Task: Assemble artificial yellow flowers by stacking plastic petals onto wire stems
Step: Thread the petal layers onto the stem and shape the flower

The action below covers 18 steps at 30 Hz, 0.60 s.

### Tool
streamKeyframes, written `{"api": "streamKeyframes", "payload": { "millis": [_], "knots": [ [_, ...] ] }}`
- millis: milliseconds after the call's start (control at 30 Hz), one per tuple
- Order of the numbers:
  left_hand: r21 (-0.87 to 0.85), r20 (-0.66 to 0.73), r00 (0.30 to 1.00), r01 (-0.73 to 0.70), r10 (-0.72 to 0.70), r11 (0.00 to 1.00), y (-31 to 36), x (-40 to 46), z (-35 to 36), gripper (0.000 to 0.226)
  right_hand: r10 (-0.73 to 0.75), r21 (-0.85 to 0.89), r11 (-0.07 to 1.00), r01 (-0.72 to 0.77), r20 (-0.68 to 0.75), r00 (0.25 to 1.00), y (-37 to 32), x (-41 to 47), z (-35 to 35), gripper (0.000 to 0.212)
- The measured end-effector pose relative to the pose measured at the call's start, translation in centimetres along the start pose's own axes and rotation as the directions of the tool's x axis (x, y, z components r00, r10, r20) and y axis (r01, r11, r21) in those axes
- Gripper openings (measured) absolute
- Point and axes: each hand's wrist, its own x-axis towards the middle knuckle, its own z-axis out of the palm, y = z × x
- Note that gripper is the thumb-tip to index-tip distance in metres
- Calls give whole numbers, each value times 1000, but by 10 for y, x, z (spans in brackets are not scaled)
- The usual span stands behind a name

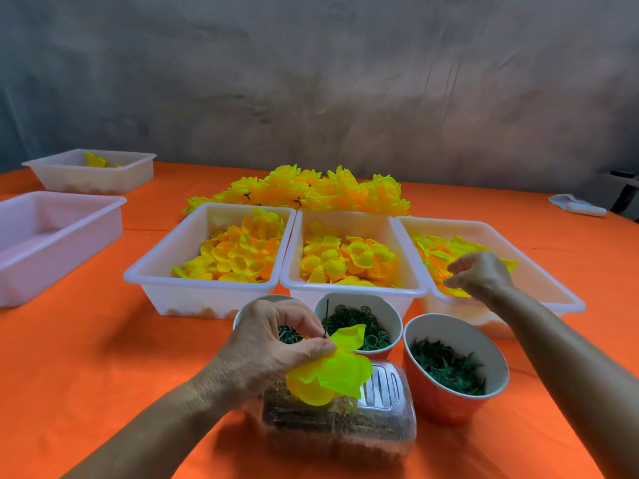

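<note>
Pinching the wire stem (326, 319) upright over the desk (103, 340), the left hand (273, 344) keeps yellow petals (332, 375) threaded below. The right hand (480, 274), nearer the right-most tray (553, 292), reaches among loose petals (439, 254), apparently pinching one.
</note>
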Motion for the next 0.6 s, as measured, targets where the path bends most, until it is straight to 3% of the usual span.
{"api": "streamKeyframes", "payload": {
  "millis": [100, 167, 300, 433, 500, 600],
  "knots": [
    [-15, -14, 1000, -20, 20, 1000, -1, 0, 1, 20, 8, -191, 982, 1, 50, 999, -8, 15, 12, 38],
    [-15, -21, 999, -30, 30, 999, -3, 0, 1, 19, 33, -266, 964, -19, 51, 998, -11, 20, 21, 28],
    [-28, -4, 999, -36, 36, 999, -7, -1, 2, 14, 82, -252, 965, -67, 49, 995, -8, 25, 35, 21],
    [-43, -7, 999, -35, 35, 998, -11, 0, 3, 13, 158, -34, 986, -161, -61, 985, 3, 31, 30, 7],
    [-48, -16, 999, -33, 33, 998, -11, 0, 3, 12, 200, 153, 970, -188, -63, 978, 9, 31, 25, 14],
    [-49, -22, 999, -37, 35, 998, -13, 0, 4, 11, 195, 526, 834, -165, 0, 981, 14, 27, 17, 28]
  ]
}}
